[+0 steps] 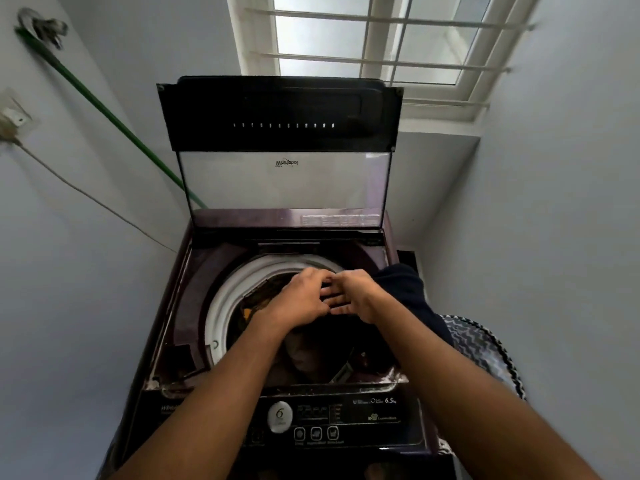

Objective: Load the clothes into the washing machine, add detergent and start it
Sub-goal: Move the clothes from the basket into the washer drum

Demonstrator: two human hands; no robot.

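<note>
Washer (194,306): lid (280,147) stands up, drum (225,299) open to me.
Drum contents: dark clothes (311,358), heaped high.
Dark cloth (405,289): draped over the washer's right edge, part of it inside.
Left hand (301,299): mine, over the drum; whether it holds anything I cannot tell.
Right hand (356,296): touching my left, beside the dark cloth; grip unclear.
Basket (485,348): right of the washer.

One view only, from the head camera, high above the front edge of the washing machine (287,341), looking forward and steeply down into its open tub. It sits close: both forearms stretch from the bottom corners toward centre frame. The wide lens bends the walls outward. The raised lid (280,116) fills twelve o'clock, with the window (381,39) above it at one o'clock.
</note>
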